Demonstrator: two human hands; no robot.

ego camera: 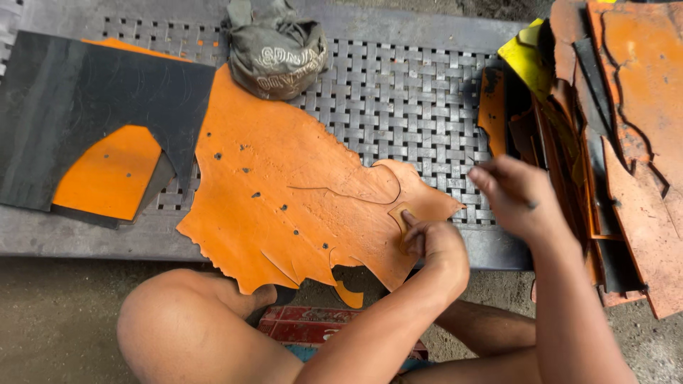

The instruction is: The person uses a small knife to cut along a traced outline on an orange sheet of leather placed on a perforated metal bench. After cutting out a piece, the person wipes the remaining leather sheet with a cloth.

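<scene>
orange leather sheet (284,192) on woven bench (398,107), left hand (434,245) pressing small template (400,217), right hand (516,195) blurred, grip unclear

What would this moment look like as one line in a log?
left hand: pressing small template on orange leather sheet | right hand: blurred, above woven metal bench, grip unclear

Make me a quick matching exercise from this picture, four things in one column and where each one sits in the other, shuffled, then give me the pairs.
Things:
1. orange leather sheet
2. dark sheet
3. crumpled cloth
4. stack of offcuts

Places:
A. far right of the bench
B. top edge of the bench, just above the orange sheet
C. far left, covering an orange piece
D. middle of the woven bench, under the left hand

Pairs: 1-D, 2-C, 3-B, 4-A
</scene>
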